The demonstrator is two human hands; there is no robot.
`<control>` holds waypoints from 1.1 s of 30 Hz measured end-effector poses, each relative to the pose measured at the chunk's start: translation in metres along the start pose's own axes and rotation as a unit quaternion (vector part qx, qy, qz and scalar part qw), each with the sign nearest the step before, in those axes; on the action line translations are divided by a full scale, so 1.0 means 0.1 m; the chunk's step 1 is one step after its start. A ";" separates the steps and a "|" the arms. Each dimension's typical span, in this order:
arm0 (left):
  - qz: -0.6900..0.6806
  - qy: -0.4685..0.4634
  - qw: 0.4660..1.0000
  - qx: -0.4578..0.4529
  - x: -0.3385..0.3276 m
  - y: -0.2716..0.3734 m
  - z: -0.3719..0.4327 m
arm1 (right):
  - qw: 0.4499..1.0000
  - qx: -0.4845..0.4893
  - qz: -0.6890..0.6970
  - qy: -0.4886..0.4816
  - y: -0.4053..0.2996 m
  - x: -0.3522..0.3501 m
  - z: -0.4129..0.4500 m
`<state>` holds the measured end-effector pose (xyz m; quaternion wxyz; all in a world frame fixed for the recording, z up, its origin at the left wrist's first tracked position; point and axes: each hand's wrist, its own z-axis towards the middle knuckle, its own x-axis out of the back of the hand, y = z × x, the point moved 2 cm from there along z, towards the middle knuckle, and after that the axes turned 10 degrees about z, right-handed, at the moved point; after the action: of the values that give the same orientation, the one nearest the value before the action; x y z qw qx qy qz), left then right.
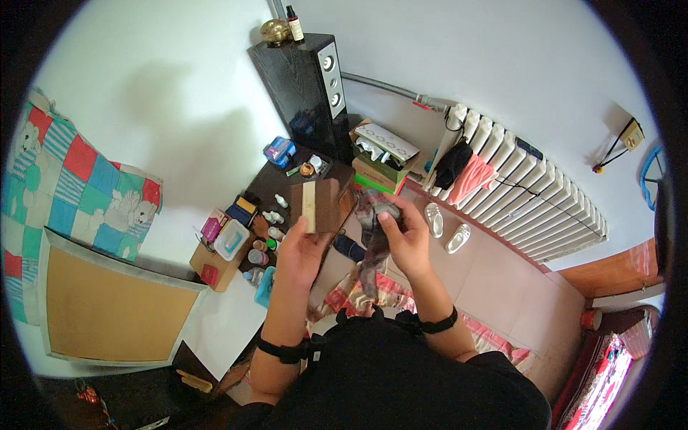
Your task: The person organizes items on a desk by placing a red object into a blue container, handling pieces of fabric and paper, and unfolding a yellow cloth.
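My left hand (302,257) grips a small brown box (327,207) with a cream stripe down it, held up above the dark tabletop. In my right hand (409,234) is a crumpled grey checked cloth (372,234), its loose end hanging down towards my lap. The cloth looks blurred and is a short way apart from the box. Below and left of the box, several small bottles and jars (258,257) stand on the dark wooden table (269,180). My left forearm partly hides a light blue container (264,287).
A white plastic tub (231,239) rests on a cardboard box (232,269) near the wall. Behind the table rises a tall black speaker (301,91). An open carton (381,166) stands before the white radiator (516,177). White shoes (458,238) lie on the tiled floor.
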<state>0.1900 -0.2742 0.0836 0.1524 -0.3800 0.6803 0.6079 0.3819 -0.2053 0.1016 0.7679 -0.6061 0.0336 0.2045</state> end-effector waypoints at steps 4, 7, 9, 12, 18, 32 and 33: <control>0.094 -0.040 0.991 0.081 -0.09 -0.07 -0.06 | 0.995 0.060 -0.085 0.002 0.04 -0.12 -0.05; 0.094 -0.020 0.993 0.074 -0.01 0.01 -0.08 | 0.992 0.035 -0.093 -0.079 -0.07 -0.08 -0.09; 0.127 0.021 0.991 0.028 0.02 0.09 -0.08 | 0.985 0.002 -0.077 -0.152 -0.06 -0.08 -0.13; 0.362 0.087 0.928 0.019 0.09 0.11 -0.13 | 0.998 -0.012 -0.048 -0.038 0.08 -0.09 -0.13; 0.373 0.114 0.921 0.015 0.35 0.12 -0.27 | 0.981 0.001 -0.121 -0.153 0.21 -0.40 -0.20; 0.252 0.269 0.929 0.027 1.97 0.58 -0.51 | 0.952 -0.136 -0.099 -0.256 0.78 -1.19 -0.32; 0.246 0.295 0.923 0.022 2.05 0.64 -0.51 | 0.950 -0.134 -0.103 -0.264 0.80 -1.28 -0.32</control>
<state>0.0217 -0.3923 0.0031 -0.2016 -0.3595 0.7797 0.4714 0.2430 -0.2557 0.0581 0.6776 -0.6283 -0.2604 0.2797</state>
